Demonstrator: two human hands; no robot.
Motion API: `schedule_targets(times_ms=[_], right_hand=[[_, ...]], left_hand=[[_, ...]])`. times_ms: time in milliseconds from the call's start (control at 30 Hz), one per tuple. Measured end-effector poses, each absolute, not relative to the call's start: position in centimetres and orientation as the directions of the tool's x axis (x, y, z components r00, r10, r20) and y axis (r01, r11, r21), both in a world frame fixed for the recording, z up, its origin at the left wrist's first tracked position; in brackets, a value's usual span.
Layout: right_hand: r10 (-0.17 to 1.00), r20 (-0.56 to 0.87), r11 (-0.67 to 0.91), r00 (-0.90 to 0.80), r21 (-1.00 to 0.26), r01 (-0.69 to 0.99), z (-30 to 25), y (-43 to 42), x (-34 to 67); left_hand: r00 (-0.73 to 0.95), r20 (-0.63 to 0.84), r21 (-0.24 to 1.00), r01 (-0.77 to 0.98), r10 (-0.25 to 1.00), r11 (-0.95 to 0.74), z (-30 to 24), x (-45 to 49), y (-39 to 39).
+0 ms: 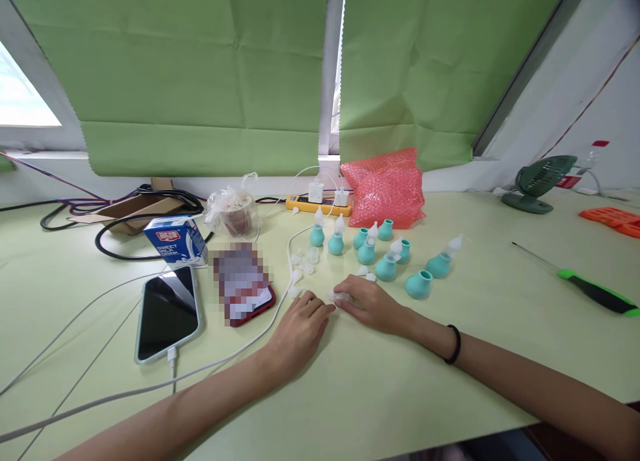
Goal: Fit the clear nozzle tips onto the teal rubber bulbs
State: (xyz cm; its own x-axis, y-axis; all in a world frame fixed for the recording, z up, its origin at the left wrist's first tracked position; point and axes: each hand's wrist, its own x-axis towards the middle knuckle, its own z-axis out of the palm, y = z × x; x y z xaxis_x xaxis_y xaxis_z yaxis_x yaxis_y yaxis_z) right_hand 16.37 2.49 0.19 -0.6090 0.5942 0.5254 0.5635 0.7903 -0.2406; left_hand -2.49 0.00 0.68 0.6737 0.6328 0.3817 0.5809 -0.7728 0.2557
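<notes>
My right hand [369,302] pinches a small translucent nozzle tip [336,295] between thumb and fingertips, just above the table. Close beside it is my left hand [301,328], its fingers curled together; whatever they hold is hidden. One left fingertip reaches close to the nozzle tip. A loose clear piece [294,292] lies by the left fingers, and several more clear pieces [306,266] lie behind. Farther back stand several teal squeeze bulbs, some with clear tips fitted, like this bulb [336,242], others with bare necks, like this open bulb [419,285].
Left are a charging phone [169,314], a red-edged phone [245,284], a milk carton [176,240] and a white cable [240,349] passing by my left arm. Behind stand a power strip [300,204] and pink bubble wrap [387,191]. A screwdriver [595,291] and small fan [540,181] are right.
</notes>
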Motion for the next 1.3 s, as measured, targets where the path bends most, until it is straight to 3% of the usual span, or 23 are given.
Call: schedule_targets(times_ms=[333,700,933,1067,1300], right_hand=[[0.526,0.491,0.85,-0.695,-0.277,0.448,0.4,2.2,16.6],[0.569,0.531,0.818,-0.628,-0.29,0.496,0.7,1.7,16.5],[0.545,0.514,0.836,-0.663,-0.273,0.476,1.0,1.5,16.2],[0.537,0.521,0.841,-0.663,-0.269,0.47,1.0,1.4,16.1],[0.562,0.509,0.826,-0.652,-0.3,0.478,1.1,1.1,16.0]], left_hand=[[0.434,0.527,0.536,0.498,0.731,-0.682,0.9,-2.8,0.2],[0.319,0.373,0.751,0.448,0.871,-0.485,0.9,-2.8,0.7],[0.298,0.204,0.905,0.306,0.932,-0.296,1.0,-2.6,0.8],[0.316,0.157,0.932,0.265,0.936,-0.246,0.9,-2.5,1.0],[0.34,0.235,0.913,0.245,0.91,-0.327,1.1,-2.6,1.0]])
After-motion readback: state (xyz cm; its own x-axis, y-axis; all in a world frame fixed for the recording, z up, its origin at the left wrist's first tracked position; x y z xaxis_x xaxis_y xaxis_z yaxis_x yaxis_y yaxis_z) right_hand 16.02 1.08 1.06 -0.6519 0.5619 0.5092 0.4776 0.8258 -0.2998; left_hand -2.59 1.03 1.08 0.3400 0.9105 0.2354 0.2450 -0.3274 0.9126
